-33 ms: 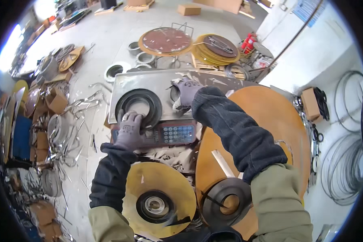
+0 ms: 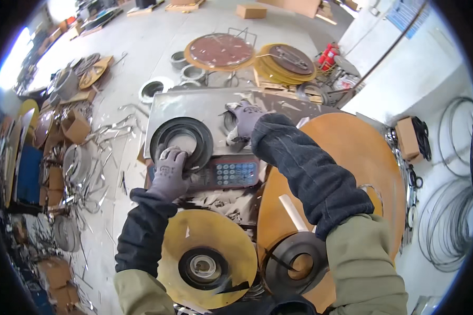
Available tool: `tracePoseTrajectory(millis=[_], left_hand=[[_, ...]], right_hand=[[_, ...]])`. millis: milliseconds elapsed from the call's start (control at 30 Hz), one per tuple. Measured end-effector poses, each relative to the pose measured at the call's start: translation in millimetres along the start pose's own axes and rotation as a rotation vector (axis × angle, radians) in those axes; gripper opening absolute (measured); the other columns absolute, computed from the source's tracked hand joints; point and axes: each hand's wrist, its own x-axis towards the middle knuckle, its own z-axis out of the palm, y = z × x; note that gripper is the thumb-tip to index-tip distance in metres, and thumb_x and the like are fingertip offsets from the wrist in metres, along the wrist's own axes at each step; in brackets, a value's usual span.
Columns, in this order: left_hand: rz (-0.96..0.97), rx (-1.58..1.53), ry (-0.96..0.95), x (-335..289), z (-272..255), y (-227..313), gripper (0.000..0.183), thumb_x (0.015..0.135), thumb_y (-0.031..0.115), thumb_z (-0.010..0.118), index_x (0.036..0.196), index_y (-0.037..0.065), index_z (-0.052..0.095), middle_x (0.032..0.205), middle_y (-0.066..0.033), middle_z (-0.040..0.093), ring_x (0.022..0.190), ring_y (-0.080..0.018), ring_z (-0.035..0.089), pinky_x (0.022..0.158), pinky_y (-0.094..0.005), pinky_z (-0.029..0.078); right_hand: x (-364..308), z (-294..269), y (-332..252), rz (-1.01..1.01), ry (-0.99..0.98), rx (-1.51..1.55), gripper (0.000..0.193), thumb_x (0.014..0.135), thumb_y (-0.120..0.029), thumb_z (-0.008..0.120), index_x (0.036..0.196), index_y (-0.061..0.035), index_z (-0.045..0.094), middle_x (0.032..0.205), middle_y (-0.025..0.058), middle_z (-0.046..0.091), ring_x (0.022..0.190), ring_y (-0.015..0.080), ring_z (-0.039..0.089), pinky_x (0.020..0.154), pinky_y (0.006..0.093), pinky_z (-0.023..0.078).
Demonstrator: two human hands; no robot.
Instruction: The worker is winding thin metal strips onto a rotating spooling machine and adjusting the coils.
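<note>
On the metal pan of a bench scale [image 2: 165, 106] lies a stack of dark, flat rings [image 2: 205, 137] around a pale open centre. My left hand [image 2: 169, 172], in a grey glove, grips the near rim of the rings, fingertips curled into the opening. Beyond the scale's keypad [image 2: 235, 173], my right hand [image 2: 247, 119], gloved too, is closed around a small grey coil [image 2: 229, 121] at the right part of the pan. Its thumb side and part of the coil are hidden by the glove.
Close to me lies a yellow disc [image 2: 176, 241] with a dark hub. A large orange disc [image 2: 347, 142] fills the right side, bearing a dark ring [image 2: 278, 273]. Metal scraps [image 2: 97, 178] litter the left floor. Disc stacks [image 2: 220, 52] stand beyond the table; wire coils [image 2: 446, 226] are at right.
The whole view has shifted very slightly. Both hands keep their places, the left on the dark rings and the right around the grey coil.
</note>
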Motion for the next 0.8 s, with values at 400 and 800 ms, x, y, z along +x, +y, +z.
tracePoseTrajectory(millis=[400,800], left_hand=[[-0.035,0.25,-0.353,-213.0,-74.2,-58.2,0.064,0.059,0.027,0.074,0.112,0.001,0.05,0.108,-0.0169,0.048,0.115,-0.0357,0.04,0.106,-0.0569,0.021],[0.404,0.223,-0.345,-205.9,-8.3,-127.1,0.047,0.065,0.019,0.055,0.109,0.0,0.054,0.104,-0.0137,0.053,0.114,-0.0309,0.043,0.106,-0.054,0.025]], right_hand=[[8.4,31.5,5.7,0.071,0.067,0.007,0.101,0.063,-0.048,0.073,0.144,-0.019,0.021,0.15,0.0165,0.013,0.132,0.0388,0.029,0.106,0.043,0.029],[-109.0,51.5,41.7,-0.098,0.446,0.19,0.064,0.075,-0.035,0.066,0.126,-0.0013,0.046,0.13,0.021,0.045,0.124,0.0344,0.039,0.103,0.041,0.031]])
